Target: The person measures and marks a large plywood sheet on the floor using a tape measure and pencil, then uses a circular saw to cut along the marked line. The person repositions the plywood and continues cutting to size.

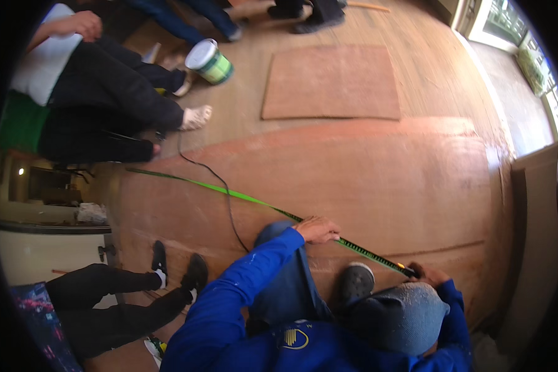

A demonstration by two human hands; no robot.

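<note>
A bright green tape measure blade [248, 198] stretches across a large reddish-brown board [378, 173], from the board's far left corner down to my knees. My left hand [318, 229] is closed over the blade partway along, in front of my left knee. At the near right end of the blade, beside my right knee, my right hand [430, 275] is closed around something dark with a small yellow spot. This looks like the tape measure's case, mostly hidden by my fingers. Between the two hands, the printed side of the blade faces up.
A dark cord [228, 192] crosses the board under or over the blade. Beyond lie a smaller board [332, 80] and a white-lidded green bucket [209, 61]. Several people sit or stand at left and far side; a person's dark shoes [195, 273] are near my left elbow.
</note>
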